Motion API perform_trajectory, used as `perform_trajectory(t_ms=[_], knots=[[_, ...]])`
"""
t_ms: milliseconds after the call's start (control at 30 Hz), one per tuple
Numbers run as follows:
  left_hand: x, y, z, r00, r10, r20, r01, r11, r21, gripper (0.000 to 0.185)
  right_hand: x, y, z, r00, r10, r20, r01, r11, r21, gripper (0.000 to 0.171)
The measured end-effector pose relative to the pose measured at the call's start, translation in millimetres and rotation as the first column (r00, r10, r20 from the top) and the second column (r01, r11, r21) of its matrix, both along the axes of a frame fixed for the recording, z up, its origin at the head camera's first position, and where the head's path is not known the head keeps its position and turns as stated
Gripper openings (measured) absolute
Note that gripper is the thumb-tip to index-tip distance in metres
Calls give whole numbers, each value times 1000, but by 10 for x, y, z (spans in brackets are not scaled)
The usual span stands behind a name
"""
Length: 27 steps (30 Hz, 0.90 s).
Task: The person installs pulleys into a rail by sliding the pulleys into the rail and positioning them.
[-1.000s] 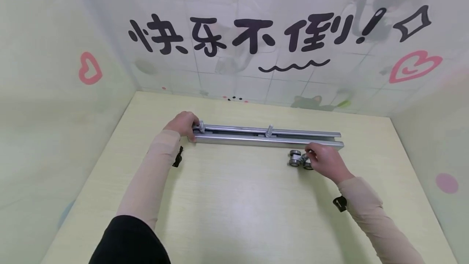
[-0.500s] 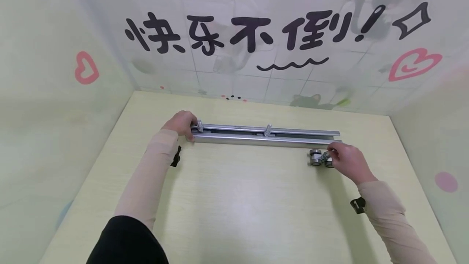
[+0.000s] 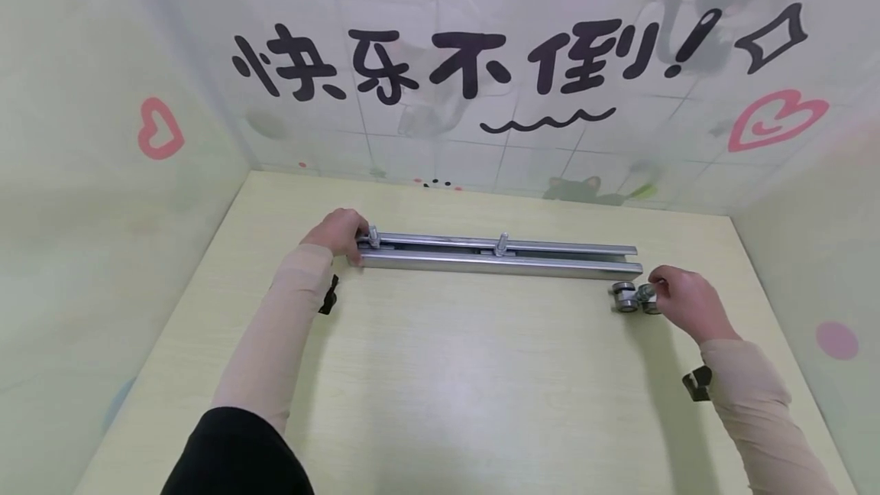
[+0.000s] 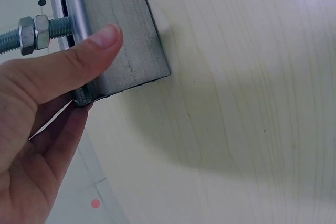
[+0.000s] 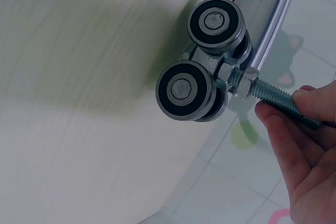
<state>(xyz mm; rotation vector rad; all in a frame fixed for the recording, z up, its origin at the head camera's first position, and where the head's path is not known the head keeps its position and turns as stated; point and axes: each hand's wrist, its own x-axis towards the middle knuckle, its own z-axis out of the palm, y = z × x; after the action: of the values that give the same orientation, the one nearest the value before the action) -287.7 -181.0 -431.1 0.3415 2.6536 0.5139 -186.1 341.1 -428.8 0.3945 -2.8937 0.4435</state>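
Observation:
A slotted metal track (image 3: 495, 266) lies lengthwise near the back of the table. My left hand (image 3: 340, 234) grips its left end, thumb on the side wall and fingers round the far edge. A threaded bolt with two nuts (image 4: 34, 34) rises from the slot beside that thumb. Further along, a second bolt (image 3: 503, 244) stands up out of the slot. My right hand (image 3: 690, 302) pinches the bolt stem (image 5: 278, 98) of a roller carriage (image 5: 202, 61), its wheels hanging below. The carriage is just off the track's right end, on the near side.
The pale wooden tabletop (image 3: 440, 388) runs back to a printed sheet (image 3: 440, 121) with dark lettering. Side walls (image 3: 811, 281) border the table on left and right.
My right hand has moved right with the roller carriage, from in front of the track to beyond its right end. My left hand stays on the track, which keeps its place.

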Motion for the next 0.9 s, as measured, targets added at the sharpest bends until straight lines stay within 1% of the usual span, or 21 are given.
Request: perform_trajectory(t_ms=[100, 333, 467, 633, 733, 900], knots=[[-2, 3, 5, 1000, 5, 6, -5, 1000, 1, 55, -16, 63, 42, 999, -16, 32, 15, 1000, 17, 16], [-8, 1, -1, 1000, 1, 2, -1, 1000, 11, 56, -80, 224, 116, 992, -33, 121, 21, 995, 102, 20], [-10, -11, -9, 1000, -3, -3, 3, 1000, 8, 56, -117, 285, 123, 985, -48, 168, 29, 993, 114, 24], [-4, -20, -3, 1000, 7, 2, -7, 1000, 3, 57, -181, 331, 124, 980, -82, 180, 62, 991, 115, 24], [1, -14, 0, 1000, 6, 8, -6, 1000, 9, 57, -220, 363, 134, 982, -101, 158, 82, 989, 119, 22], [15, -9, 8, 1000, 14, 14, -14, 1000, 21, 57, -298, 381, 170, 986, -103, 132, 87, 988, 125, 18]])
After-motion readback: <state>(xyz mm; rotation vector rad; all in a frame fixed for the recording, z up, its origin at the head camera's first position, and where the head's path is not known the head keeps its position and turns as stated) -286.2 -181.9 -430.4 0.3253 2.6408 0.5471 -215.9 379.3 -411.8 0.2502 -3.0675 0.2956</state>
